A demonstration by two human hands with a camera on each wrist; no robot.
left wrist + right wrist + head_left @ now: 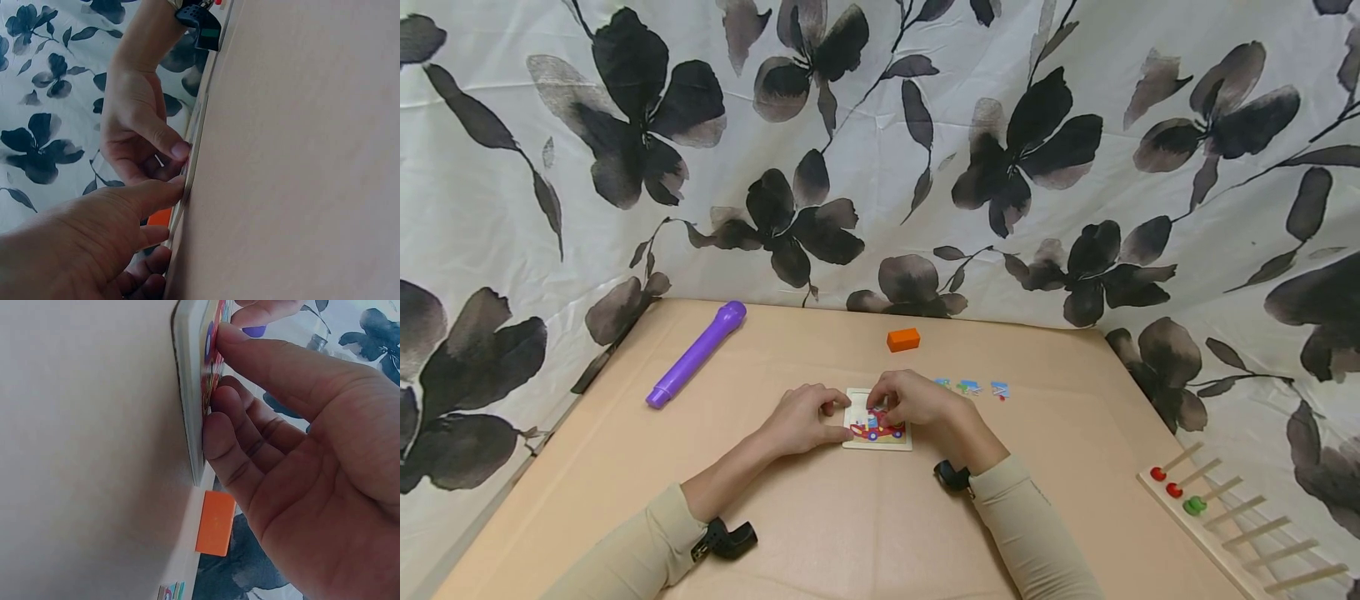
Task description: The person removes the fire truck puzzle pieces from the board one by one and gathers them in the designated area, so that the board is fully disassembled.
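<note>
A small puzzle board (880, 444) with a pale frame lies on the table, showing a red vehicle with blue wheels. My left hand (805, 419) holds the board's left edge, thumb at the lower side and fingers higher up. Over the upper right part bends my right hand (917, 400), its curled fingers and thumb on a puzzle piece (876, 412), mostly covered by them. In the right wrist view the thumb and fingertips touch the board's colourful face (210, 369). Behind the right hand lie several loose puzzle pieces (970, 387), partly hidden.
An orange block (903, 340) sits behind the board. A purple stick-like tube (696, 356) lies at the back left. At the right edge stands a wooden peg rack (1195, 525) with red and green beads. A floral cloth (880, 150) hangs behind the table.
</note>
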